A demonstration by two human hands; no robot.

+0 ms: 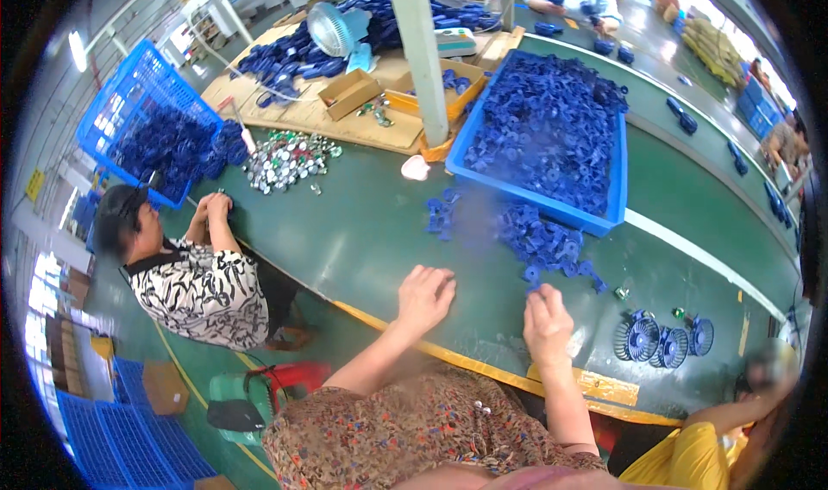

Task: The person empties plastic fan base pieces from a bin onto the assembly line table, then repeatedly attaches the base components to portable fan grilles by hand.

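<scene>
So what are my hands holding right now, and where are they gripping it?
The left hand rests empty on the table. The right hand pinches a small blue part at its fingers; where exactly cannot be told.

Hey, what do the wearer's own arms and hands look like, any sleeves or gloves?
Both forearms are bare: no gloves, no sleeves reaching the wrists, no visible watch or rings. The left hand and right hand come from a brown dress with a small multicoloured floral print.

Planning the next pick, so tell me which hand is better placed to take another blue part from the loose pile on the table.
Right, probably. The right hand sits at the near edge of the loose pile of blue parts, fingers curled on one. The left hand rests on bare green table, farther off.
</scene>
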